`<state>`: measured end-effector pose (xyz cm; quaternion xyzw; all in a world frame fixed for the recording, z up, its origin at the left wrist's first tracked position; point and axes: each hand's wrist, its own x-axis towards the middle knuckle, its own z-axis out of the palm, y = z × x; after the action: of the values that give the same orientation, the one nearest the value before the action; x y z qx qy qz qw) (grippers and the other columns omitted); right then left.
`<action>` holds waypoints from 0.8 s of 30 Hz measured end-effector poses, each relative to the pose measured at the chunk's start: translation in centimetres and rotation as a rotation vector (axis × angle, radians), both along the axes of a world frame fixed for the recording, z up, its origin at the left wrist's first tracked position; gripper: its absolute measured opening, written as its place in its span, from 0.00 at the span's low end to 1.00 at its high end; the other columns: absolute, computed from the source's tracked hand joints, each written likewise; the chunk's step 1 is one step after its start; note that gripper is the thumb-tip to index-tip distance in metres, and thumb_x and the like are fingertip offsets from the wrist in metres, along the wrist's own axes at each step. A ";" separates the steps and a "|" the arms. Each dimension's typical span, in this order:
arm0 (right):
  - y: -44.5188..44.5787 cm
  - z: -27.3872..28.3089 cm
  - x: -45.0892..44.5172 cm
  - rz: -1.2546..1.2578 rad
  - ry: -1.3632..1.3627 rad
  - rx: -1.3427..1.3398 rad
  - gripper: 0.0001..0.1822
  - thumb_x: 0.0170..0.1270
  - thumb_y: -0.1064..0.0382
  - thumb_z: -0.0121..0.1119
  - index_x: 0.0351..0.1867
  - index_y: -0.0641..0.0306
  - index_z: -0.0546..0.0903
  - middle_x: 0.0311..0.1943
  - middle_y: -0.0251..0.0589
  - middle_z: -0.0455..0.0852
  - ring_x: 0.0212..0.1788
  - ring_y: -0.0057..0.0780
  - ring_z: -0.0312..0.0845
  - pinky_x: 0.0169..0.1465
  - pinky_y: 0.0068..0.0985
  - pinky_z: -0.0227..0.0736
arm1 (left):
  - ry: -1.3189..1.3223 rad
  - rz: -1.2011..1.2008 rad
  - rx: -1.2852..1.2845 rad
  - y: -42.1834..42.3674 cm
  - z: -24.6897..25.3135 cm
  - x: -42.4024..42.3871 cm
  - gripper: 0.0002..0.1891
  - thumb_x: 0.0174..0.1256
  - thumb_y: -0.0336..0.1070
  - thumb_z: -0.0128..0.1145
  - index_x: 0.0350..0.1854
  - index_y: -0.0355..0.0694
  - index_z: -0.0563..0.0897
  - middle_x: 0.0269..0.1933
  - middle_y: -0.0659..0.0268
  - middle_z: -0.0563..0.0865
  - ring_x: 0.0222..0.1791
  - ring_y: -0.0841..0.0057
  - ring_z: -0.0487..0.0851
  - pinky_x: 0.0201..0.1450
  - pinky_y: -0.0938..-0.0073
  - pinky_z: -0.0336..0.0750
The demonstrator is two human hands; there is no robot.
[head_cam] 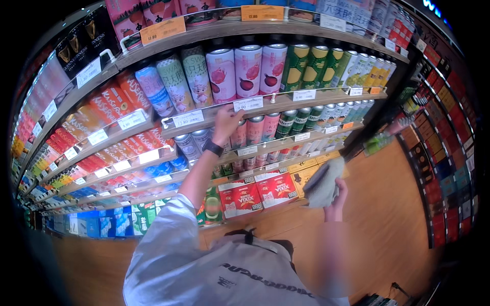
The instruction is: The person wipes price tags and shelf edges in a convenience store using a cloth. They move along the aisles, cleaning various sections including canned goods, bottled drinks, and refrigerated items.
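My left hand (229, 119), with a dark band on its wrist, is raised to the shelf front, its fingers at the lower left edge of a white price tag (248, 104). Whether the fingers pinch the tag cannot be told. Pink-and-white drink cans (221, 76) stand upright on the shelf just above it. Off to the right, away from the shelf, my right hand (338, 195) holds a bunched grey cloth (324, 183).
Green cans with yellow (294, 67) stand farther right on that shelf. Below are shelves of pink cans (255, 130) and, near the floor, red-and-white cartons (242, 199). Another stocked rack (444, 153) curves along the right, beyond the wooden floor (383, 199).
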<state>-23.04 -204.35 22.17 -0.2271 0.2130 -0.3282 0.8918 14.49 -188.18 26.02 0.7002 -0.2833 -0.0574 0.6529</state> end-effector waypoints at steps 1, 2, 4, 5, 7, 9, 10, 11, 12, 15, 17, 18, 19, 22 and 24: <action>-0.2 1.3 1.8 0.027 -0.002 -0.023 0.24 0.61 0.60 0.52 0.59 0.68 0.73 0.53 0.47 0.81 0.55 0.41 0.78 0.61 0.38 0.71 | 0.024 0.012 0.038 0.3 0.0 0.3 0.11 0.63 0.35 0.61 0.38 0.29 0.82 0.23 0.66 0.84 0.20 0.84 0.80 0.24 0.81 0.70; -0.1 2.8 3.6 0.028 0.021 -0.010 0.23 0.60 0.63 0.54 0.58 0.67 0.73 0.51 0.45 0.82 0.52 0.37 0.79 0.58 0.35 0.73 | 0.052 0.020 0.054 0.5 -0.4 0.8 0.12 0.63 0.35 0.60 0.27 0.30 0.83 0.20 0.66 0.83 0.19 0.85 0.78 0.22 0.79 0.67; -1.0 4.1 7.7 0.007 0.123 -0.128 0.21 0.60 0.66 0.54 0.57 0.66 0.74 0.48 0.44 0.83 0.50 0.35 0.80 0.56 0.32 0.74 | 0.097 -0.001 0.093 0.6 -0.2 1.1 0.13 0.63 0.35 0.60 0.25 0.30 0.82 0.19 0.67 0.82 0.19 0.86 0.77 0.22 0.79 0.67; -1.3 4.5 9.8 0.001 0.170 -0.192 0.21 0.60 0.68 0.55 0.56 0.65 0.74 0.47 0.43 0.83 0.49 0.34 0.80 0.54 0.31 0.75 | 0.118 -0.007 0.108 0.9 0.2 0.9 0.13 0.64 0.36 0.60 0.25 0.30 0.82 0.19 0.67 0.81 0.19 0.86 0.76 0.21 0.79 0.66; -2.5 4.2 13.9 -0.102 0.315 -0.552 0.17 0.61 0.70 0.54 0.53 0.67 0.76 0.44 0.40 0.82 0.46 0.27 0.78 0.51 0.26 0.72 | 0.269 -0.032 0.008 0.8 2.2 0.1 0.12 0.65 0.36 0.57 0.26 0.33 0.82 0.17 0.72 0.75 0.16 0.85 0.72 0.20 0.79 0.63; -2.6 4.7 18.3 -0.221 0.330 -0.888 0.15 0.61 0.72 0.51 0.50 0.70 0.77 0.42 0.39 0.81 0.44 0.22 0.74 0.50 0.22 0.69 | 0.480 -0.104 -0.126 1.2 3.4 -0.3 0.11 0.66 0.36 0.56 0.28 0.34 0.82 0.16 0.75 0.72 0.15 0.85 0.70 0.19 0.80 0.60; -2.7 5.1 20.1 -0.185 0.345 -1.101 0.16 0.61 0.73 0.49 0.50 0.71 0.76 0.42 0.41 0.81 0.44 0.25 0.75 0.51 0.24 0.69 | 0.505 -0.069 -0.133 1.1 4.3 -0.8 0.10 0.66 0.36 0.54 0.30 0.35 0.81 0.17 0.76 0.69 0.15 0.85 0.67 0.19 0.81 0.57; -3.3 3.8 22.4 -0.234 0.265 -1.309 0.18 0.59 0.75 0.48 0.52 0.72 0.75 0.45 0.48 0.81 0.45 0.36 0.76 0.53 0.28 0.69 | 0.537 -0.074 -0.147 0.9 3.9 -1.1 0.10 0.66 0.36 0.54 0.30 0.35 0.81 0.17 0.77 0.70 0.15 0.85 0.67 0.19 0.81 0.56; -2.6 3.9 23.8 -0.279 0.374 -1.642 0.22 0.56 0.77 0.49 0.55 0.72 0.73 0.52 0.54 0.78 0.52 0.49 0.74 0.59 0.33 0.67 | 0.555 -0.075 -0.166 0.8 4.0 -0.8 0.10 0.67 0.36 0.54 0.30 0.35 0.81 0.18 0.77 0.70 0.16 0.85 0.68 0.19 0.81 0.56; 1.0 1.8 27.7 -0.337 0.398 -1.898 0.27 0.52 0.75 0.54 0.58 0.75 0.71 0.61 0.56 0.71 0.64 0.56 0.63 0.67 0.45 0.58 | 0.656 -0.059 -0.223 0.6 5.2 -0.5 0.10 0.68 0.37 0.54 0.32 0.35 0.80 0.18 0.78 0.68 0.15 0.87 0.66 0.18 0.83 0.55; 3.2 0.7 28.2 -0.352 0.445 -2.111 0.29 0.51 0.74 0.56 0.58 0.76 0.70 0.64 0.56 0.68 0.69 0.56 0.58 0.69 0.51 0.52 | 0.756 -0.046 -0.254 0.5 5.5 -0.8 0.10 0.69 0.38 0.53 0.34 0.35 0.79 0.18 0.79 0.66 0.15 0.88 0.64 0.17 0.85 0.54; 4.3 0.5 28.8 -0.301 0.375 -2.090 0.28 0.49 0.74 0.56 0.57 0.77 0.71 0.64 0.57 0.67 0.70 0.56 0.56 0.69 0.53 0.51 | 0.768 -0.032 -0.258 0.5 5.2 -0.6 0.11 0.69 0.38 0.53 0.34 0.35 0.80 0.18 0.80 0.66 0.16 0.89 0.65 0.17 0.85 0.54; 5.5 0.4 29.1 -0.252 0.318 -2.069 0.28 0.48 0.74 0.57 0.55 0.77 0.71 0.65 0.57 0.66 0.71 0.57 0.54 0.70 0.55 0.49 | 0.752 -0.030 -0.270 0.4 5.1 -0.7 0.11 0.69 0.38 0.53 0.34 0.35 0.80 0.18 0.80 0.66 0.16 0.89 0.65 0.17 0.85 0.54; 7.7 1.0 29.5 -0.109 0.213 -2.082 0.26 0.48 0.72 0.57 0.52 0.77 0.74 0.64 0.60 0.66 0.70 0.58 0.55 0.70 0.56 0.48 | 0.678 -0.033 -0.267 0.4 4.8 -0.6 0.11 0.70 0.38 0.53 0.32 0.35 0.80 0.18 0.78 0.70 0.15 0.89 0.65 0.17 0.85 0.55; 8.0 1.1 30.2 -0.156 0.163 -2.169 0.21 0.48 0.70 0.58 0.46 0.76 0.77 0.61 0.61 0.69 0.68 0.56 0.58 0.70 0.53 0.50 | 0.544 -0.020 -0.119 0.7 5.0 -0.7 0.12 0.70 0.38 0.53 0.31 0.36 0.80 0.19 0.77 0.72 0.14 0.88 0.67 0.16 0.85 0.57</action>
<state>7.15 -196.33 23.30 -0.8997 -0.1177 -0.3812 0.1769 13.79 -187.52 31.03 0.6167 -0.1072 -0.2329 0.7443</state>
